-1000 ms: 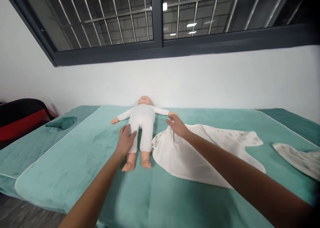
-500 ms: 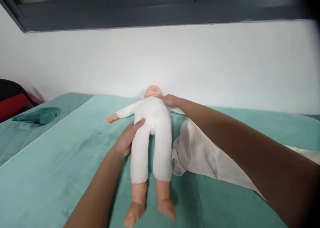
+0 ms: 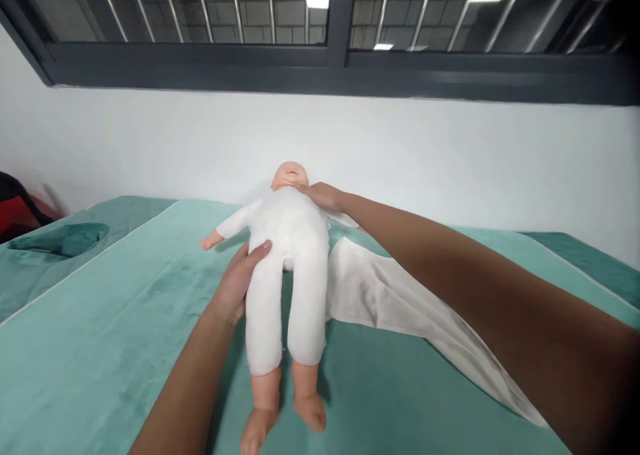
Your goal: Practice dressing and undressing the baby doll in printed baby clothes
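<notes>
A baby doll (image 3: 289, 225) with a white cloth body and bare plastic head, hands and feet lies face up, its feet toward me. My left hand (image 3: 241, 275) grips the doll's hip from the left, thumb on top and the other fingers hidden beneath. At the doll's neck and shoulder, my right hand (image 3: 323, 195) is closed around it, with part of its fingers out of sight behind the body. A white cloth (image 3: 380, 292) lies crumpled to the doll's right, partly under my right forearm.
The doll rests on a green padded cover (image 3: 125, 322) that reaches the white wall (image 3: 175, 135). Above is a dark-framed window (image 3: 200, 68) with metal bars. A red and black object (image 3: 20, 208) stands at the left edge, near a green folded opening in the cover.
The view has tilted up, showing more of the window. Both hands keep their hold, and the doll's upper body looks slightly more raised.
</notes>
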Demonstrator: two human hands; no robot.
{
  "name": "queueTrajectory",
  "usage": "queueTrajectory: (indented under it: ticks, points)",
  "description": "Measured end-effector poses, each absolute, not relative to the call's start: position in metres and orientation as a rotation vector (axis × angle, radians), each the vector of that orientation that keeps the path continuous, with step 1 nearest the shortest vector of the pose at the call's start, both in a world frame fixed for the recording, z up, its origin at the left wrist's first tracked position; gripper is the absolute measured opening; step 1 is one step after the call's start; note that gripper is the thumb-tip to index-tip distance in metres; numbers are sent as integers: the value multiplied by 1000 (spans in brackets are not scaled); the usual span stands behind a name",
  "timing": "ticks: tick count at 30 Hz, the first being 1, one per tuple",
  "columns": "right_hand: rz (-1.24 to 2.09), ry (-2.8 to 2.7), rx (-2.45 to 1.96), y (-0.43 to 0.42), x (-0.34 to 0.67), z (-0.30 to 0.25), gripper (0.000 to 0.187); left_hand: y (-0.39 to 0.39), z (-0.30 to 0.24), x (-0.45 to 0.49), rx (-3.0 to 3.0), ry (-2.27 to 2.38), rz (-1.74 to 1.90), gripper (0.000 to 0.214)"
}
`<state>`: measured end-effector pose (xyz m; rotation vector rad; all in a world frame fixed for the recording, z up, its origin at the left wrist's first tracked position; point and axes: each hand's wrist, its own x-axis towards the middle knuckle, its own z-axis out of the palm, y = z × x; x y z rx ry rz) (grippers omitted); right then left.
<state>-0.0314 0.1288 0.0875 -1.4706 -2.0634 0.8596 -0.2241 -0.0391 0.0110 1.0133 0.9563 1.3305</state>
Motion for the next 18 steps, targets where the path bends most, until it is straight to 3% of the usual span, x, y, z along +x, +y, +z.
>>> queueTrajectory:
  ticks: [7, 18]
  points:
    - [706, -2019, -1600, 67, 77, 128, 86, -87, 45, -130, 1064, 806, 1256, 59]
    - [593, -1875, -1938, -23, 205, 54, 89, -126, -6, -12, 1171, 823, 1061, 59]
